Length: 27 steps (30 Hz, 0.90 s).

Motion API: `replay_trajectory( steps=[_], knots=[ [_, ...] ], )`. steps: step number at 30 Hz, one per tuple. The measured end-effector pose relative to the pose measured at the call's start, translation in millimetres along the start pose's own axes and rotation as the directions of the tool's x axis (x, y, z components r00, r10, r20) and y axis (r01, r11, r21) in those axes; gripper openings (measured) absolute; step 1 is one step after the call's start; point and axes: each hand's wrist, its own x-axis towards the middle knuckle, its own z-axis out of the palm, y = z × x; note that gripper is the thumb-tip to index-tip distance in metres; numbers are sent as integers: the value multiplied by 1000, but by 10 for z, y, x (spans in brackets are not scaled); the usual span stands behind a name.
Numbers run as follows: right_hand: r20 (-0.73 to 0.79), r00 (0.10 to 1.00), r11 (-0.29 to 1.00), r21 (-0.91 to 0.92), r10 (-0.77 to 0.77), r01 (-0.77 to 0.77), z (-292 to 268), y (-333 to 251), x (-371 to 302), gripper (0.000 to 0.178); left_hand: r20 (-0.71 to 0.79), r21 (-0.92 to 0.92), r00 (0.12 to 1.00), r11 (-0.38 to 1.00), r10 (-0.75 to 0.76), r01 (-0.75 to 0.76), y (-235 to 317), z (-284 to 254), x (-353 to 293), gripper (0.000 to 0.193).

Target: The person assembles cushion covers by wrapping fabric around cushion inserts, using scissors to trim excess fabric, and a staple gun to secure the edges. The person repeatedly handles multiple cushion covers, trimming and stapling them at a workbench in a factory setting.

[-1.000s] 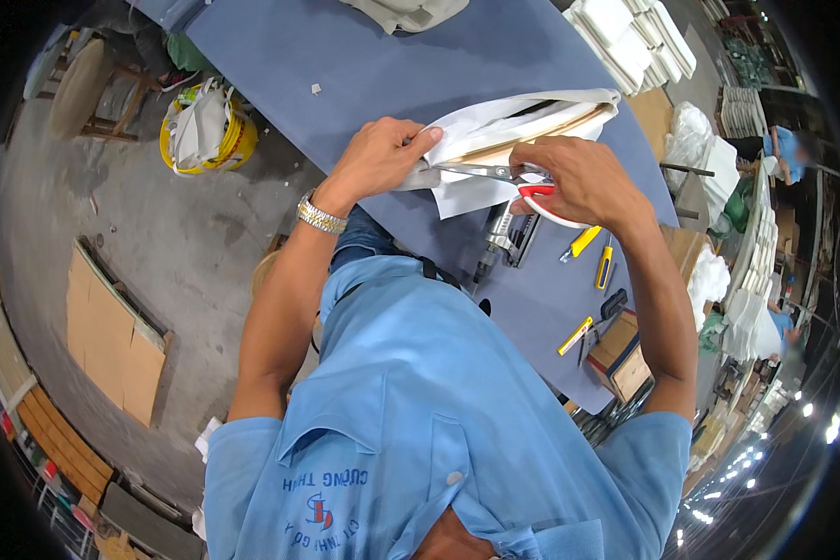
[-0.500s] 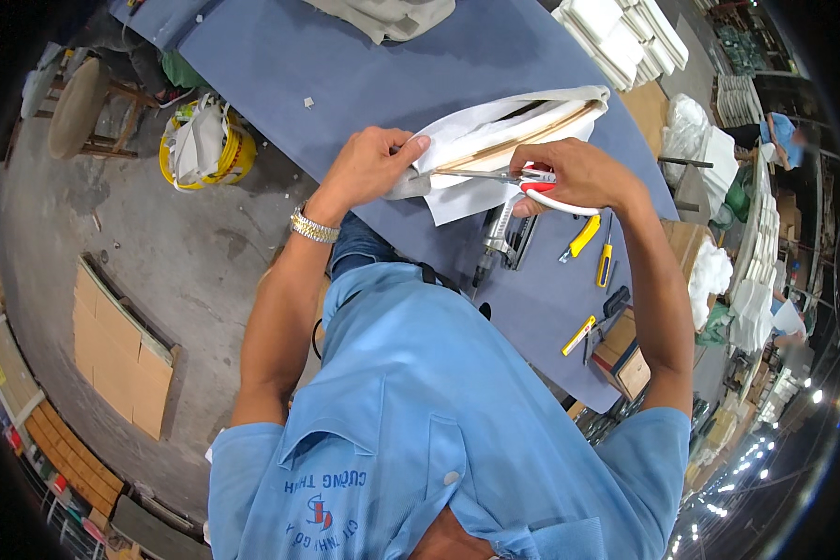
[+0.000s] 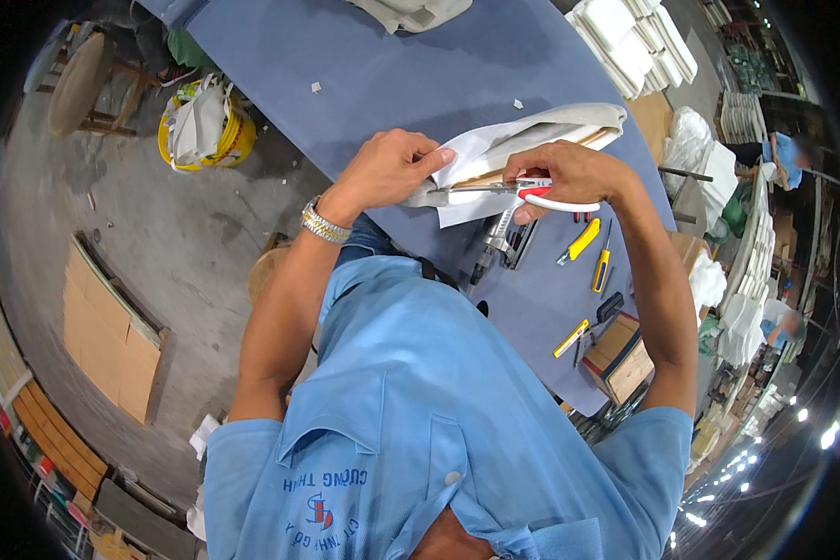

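Observation:
My left hand pinches the near left end of an upholstered panel, thumb on top of its white cloth. The panel is long and curved, with a light grey cover, a white lining and a strip of bare wood along its open side. In my right hand are scissors with red and white handles. Their thin blades point left along the wood, with the tips close to my left hand; whether they cut into cloth cannot be made out. A loose white flap hangs below the blades.
A staple gun lies on the blue-topped table, near a yellow utility knife, a screwdriver, another cutter and a wooden block. A yellow bucket of scraps stands on the floor, left. White padded pieces are stacked far right.
The panel has turned and dropped slightly, and its white cloth now covers more of the wood. My left hand has shifted a little right; the scissors have moved slightly right and down.

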Motion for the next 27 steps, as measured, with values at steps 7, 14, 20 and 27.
replay_trajectory(
  steps=[7, 14, 20, 27],
  knots=[
    [100, 993, 998, 25, 61, -64, -102, -88, 48, 57, 19, 28, 1000, 999, 18, -19, 45, 42, -30, 45],
    [127, 989, 992, -106, 82, -68, -130, -286, 109, 65, 67, 74, 996, 995, 55, -60, 59, 79, -44, 40],
    [79, 997, 991, -130, -14, 24, -86, -212, 80, 61, 53, 83, 997, 995, 49, -53, 108, 87, -50, 40],
    [24, 984, 976, -124, -177, 178, 61, 126, 118, 47, -47, 131, 964, 958, 263, -255, -241, 244, 44, 36]
  ],
)
